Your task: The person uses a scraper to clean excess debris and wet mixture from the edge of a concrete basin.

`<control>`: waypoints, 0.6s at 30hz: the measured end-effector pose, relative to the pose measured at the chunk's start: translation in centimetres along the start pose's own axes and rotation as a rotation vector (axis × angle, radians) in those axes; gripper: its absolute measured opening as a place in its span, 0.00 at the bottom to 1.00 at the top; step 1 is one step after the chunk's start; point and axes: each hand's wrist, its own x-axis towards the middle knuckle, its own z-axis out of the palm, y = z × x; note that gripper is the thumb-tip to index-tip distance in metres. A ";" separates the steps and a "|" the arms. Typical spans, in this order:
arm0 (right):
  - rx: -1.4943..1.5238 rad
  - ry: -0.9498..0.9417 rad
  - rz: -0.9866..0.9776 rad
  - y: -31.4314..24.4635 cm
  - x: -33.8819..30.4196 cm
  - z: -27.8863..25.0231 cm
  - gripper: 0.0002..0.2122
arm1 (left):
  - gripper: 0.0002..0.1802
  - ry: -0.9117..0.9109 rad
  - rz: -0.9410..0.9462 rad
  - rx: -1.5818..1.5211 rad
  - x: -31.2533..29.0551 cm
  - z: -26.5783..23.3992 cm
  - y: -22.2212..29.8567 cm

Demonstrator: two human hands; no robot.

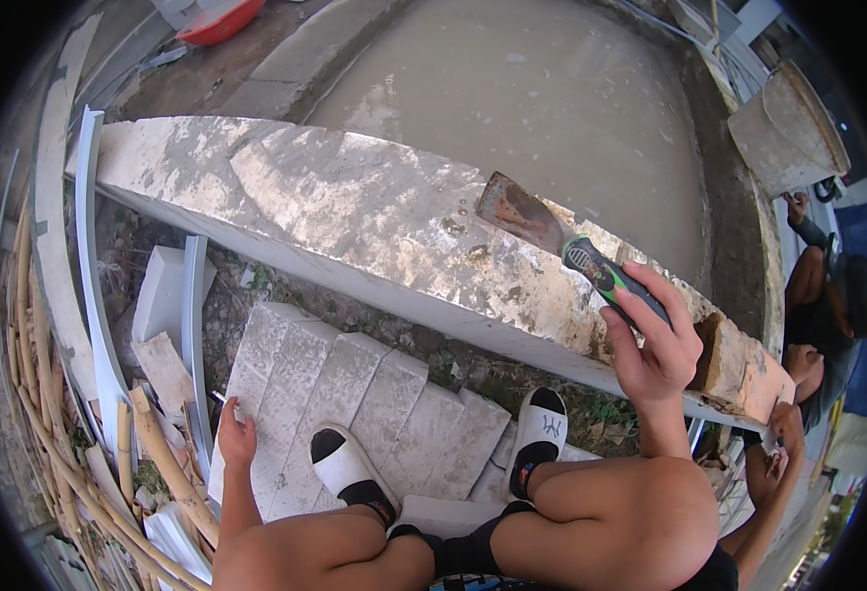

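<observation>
My right hand [658, 340] is wrapped round the black and green handle of a putty knife [532, 219]. Its rusty, stained blade lies over the top of a low wall [354, 207], whose pale coating is patchy and flaking. My left hand [237, 438] hangs low beside my left knee, fingers curled. From its fingertips pokes a small white stick that looks like a cigarette [219, 396]. Stacked pale blocks [345, 394] lie beneath my feet, on the near side of the wall.
Murky water fills a basin [512, 89] beyond the wall. A dirty bucket [786, 128] stands at the right, near other people [817, 295] who are crouching. Bamboo poles [49, 433] and grey plastic strips [94, 256] lie at the left. A red basin [219, 22] sits far left.
</observation>
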 end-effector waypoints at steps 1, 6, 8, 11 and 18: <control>0.010 0.024 0.014 0.0 -0.1 -0.1 0.15 | 0.29 -0.006 -0.010 0.001 0.0 0.0 0.1; 0.127 0.209 0.091 1.3 -1.7 -1.7 0.26 | 0.29 0.003 0.004 0.013 0.5 -0.2 0.1; 0.095 0.331 0.079 1.7 -1.8 -4.0 0.29 | 0.29 -0.020 -0.008 -0.038 0.8 0.6 1.0; 0.038 0.505 0.109 0.5 -0.3 -7.2 0.28 | 0.29 -0.011 0.010 -0.052 0.3 0.9 -0.4; 0.082 0.538 0.031 1.4 -2.4 -10.8 0.29 | 0.30 -0.019 0.024 -0.052 -0.8 1.3 -1.8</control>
